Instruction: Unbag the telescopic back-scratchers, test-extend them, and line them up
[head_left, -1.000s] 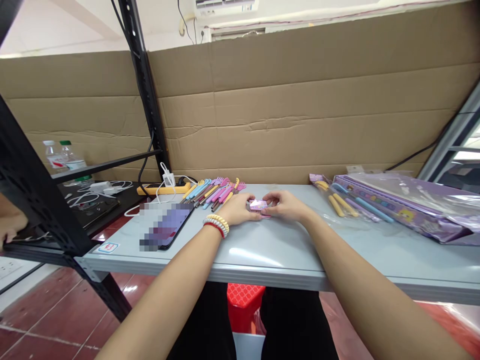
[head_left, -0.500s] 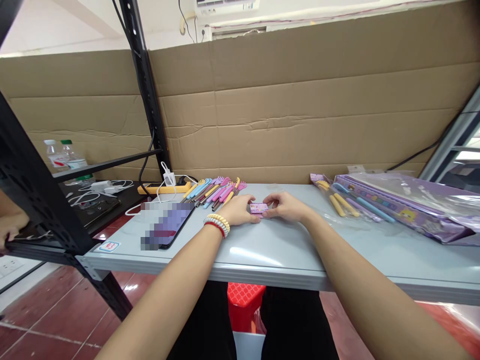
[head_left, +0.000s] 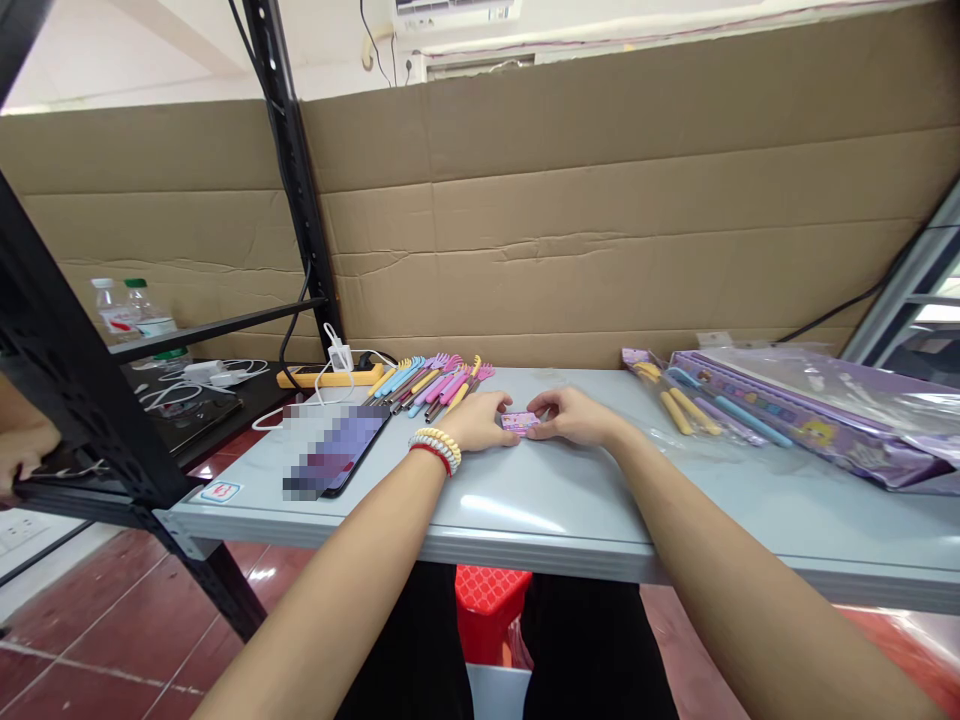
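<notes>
Between my hands is a small pink-purple printed piece (head_left: pixel 519 422), card-like, low over the grey tabletop; I cannot tell whether it is one card or a stack. My left hand (head_left: pixel 481 420), with yellow, white and red bands at the wrist, curls its thumb and fingers round the left end. On the opposite end my right hand (head_left: pixel 568 414) pinches the edge between thumb and bent fingers. Just beyond my left hand lies a pile of colourful sticks with small hand-shaped ends (head_left: pixel 439 383).
Left of my forearm lies a phone (head_left: pixel 356 455), partly pixelated. A yellow power strip (head_left: pixel 330 378) with white cables sits behind it. To the right are a purple printed package (head_left: pixel 817 420) and more bagged sticks (head_left: pixel 675 408). Another person's hand (head_left: pixel 26 450) shows at far left.
The small printed piece has come down slightly and looks flatter, with more of its printed face showing. Both hands stay almost where they were.
</notes>
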